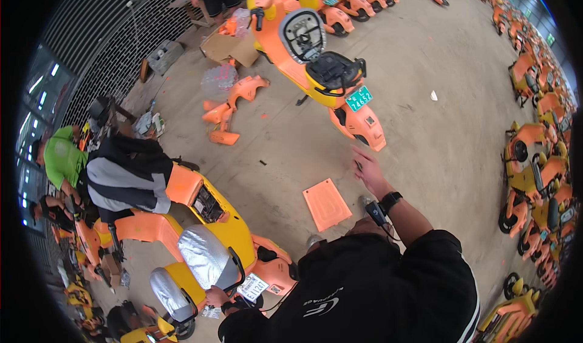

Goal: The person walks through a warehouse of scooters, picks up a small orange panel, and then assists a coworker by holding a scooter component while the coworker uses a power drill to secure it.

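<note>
A yellow-and-orange scooter with a silver, foil-like seat cover [234, 230] stands left of the flat, square orange plastic panel [328, 204], which lies on the grey concrete floor [437, 191]. The left hand [215, 295], left of the panel and on its nearer side, is beside this scooter's rear; whether it grips anything cannot be told. The right hand [371, 171], just beyond the panel's right edge, has partly extended fingers; whether they pinch anything is unclear. Beyond the panel stands an orange-and-yellow scooter with a raised seat [290, 66]; beyond and left of it lie curved orange plastic body parts [234, 103]. Far left of the panel is a person in a bright green shirt [62, 157].
</note>
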Demonstrator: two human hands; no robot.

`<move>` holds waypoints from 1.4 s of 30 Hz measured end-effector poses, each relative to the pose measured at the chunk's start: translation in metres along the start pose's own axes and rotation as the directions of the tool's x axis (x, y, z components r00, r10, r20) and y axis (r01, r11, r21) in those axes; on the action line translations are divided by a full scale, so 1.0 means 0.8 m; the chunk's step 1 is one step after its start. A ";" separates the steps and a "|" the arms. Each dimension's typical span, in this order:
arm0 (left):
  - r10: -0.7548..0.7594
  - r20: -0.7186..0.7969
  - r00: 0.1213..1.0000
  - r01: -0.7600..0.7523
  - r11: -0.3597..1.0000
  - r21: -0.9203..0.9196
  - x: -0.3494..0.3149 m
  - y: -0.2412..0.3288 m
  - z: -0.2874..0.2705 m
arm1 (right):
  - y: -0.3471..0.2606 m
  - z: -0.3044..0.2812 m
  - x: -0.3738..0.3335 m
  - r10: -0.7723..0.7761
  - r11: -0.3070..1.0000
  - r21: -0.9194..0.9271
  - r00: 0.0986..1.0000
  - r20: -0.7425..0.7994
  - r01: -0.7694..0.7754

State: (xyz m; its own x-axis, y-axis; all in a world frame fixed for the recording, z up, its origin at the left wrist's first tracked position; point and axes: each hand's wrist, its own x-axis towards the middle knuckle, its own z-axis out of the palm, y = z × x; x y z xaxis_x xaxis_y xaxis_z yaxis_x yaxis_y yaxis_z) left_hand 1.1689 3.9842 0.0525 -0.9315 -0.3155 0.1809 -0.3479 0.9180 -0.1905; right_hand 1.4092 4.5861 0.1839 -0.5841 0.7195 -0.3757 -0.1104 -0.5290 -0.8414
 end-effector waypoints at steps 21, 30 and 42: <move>0.844 -0.085 0.529 0.224 -0.236 -0.946 -0.383 0.540 -0.514 | -0.148 -0.087 0.044 0.158 0.973 -0.011 0.635 0.757 -0.229; 0.713 -0.023 0.701 0.269 -0.294 -0.917 -0.387 0.485 -0.515 | -0.147 -0.058 0.027 0.282 0.940 -0.341 0.489 0.825 0.032; 0.720 -0.152 0.678 0.282 -0.445 -0.850 -0.389 0.336 -0.510 | -0.089 -0.003 -0.041 0.312 0.897 -0.372 0.255 0.915 0.237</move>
State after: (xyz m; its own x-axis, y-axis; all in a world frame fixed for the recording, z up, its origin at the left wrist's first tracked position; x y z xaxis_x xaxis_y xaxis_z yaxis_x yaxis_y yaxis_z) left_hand 1.4082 4.4269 0.3386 -0.8653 0.4834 0.1325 -0.0176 -0.2936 0.9558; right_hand 1.4380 4.6012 0.2554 -0.9195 -0.3930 -0.0028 0.0615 -0.1368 -0.9887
